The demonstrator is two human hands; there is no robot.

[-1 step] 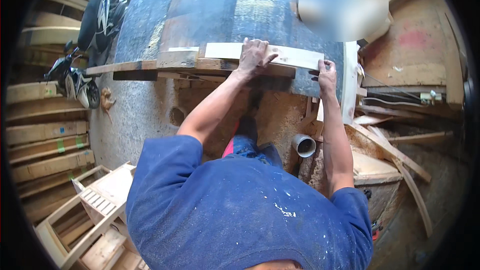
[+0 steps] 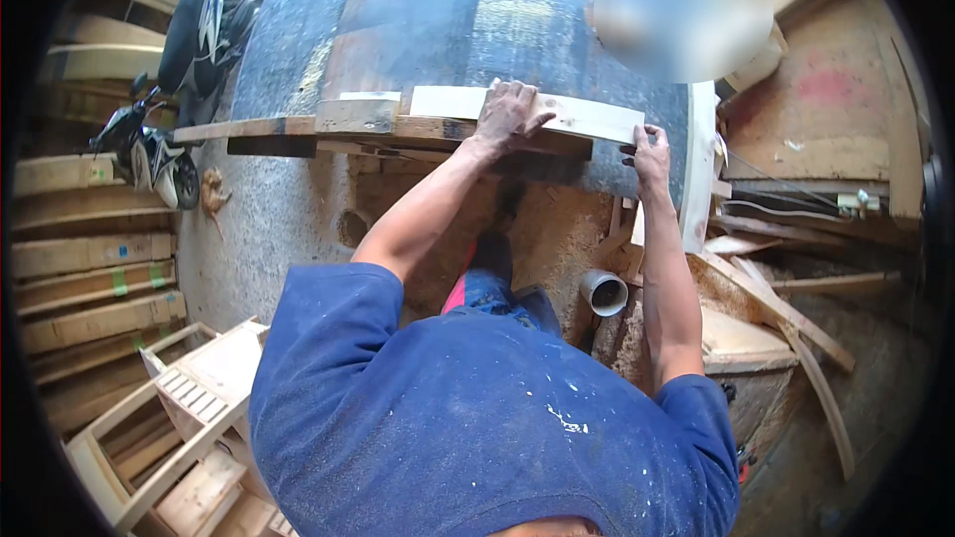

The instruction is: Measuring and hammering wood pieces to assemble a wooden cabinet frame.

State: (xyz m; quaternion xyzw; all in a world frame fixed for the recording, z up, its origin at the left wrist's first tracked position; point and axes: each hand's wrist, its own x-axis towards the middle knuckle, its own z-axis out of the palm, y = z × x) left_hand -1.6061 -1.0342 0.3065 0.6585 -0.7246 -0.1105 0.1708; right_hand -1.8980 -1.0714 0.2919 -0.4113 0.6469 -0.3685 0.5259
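Note:
A narrow, pale wooden board [image 2: 592,116] lies along the near edge of a large, worn blue-grey work surface [image 2: 413,15]. My left hand [image 2: 509,117] presses over the middle of the board, fingers on its far side and thumb toward the right. At the board's right end, my right hand [image 2: 650,154] grips the corner between bent fingers and thumb. Left of the board, a short wood block [image 2: 356,116] sits on a long wooden rail [image 2: 249,126] that runs along the same edge. What lies beneath my left palm is hidden.
A wooden frame with slats [image 2: 204,388] stands at the lower left, stacked timber [image 2: 95,264] behind it. A motorbike [image 2: 164,159] is parked at the far left. Offcuts [image 2: 786,313] lie at the right. A pipe end [image 2: 604,292] opens near my legs. A blurred patch [image 2: 686,10] covers the far right.
The whole view has shifted very slightly. Both hands keep their places on the board.

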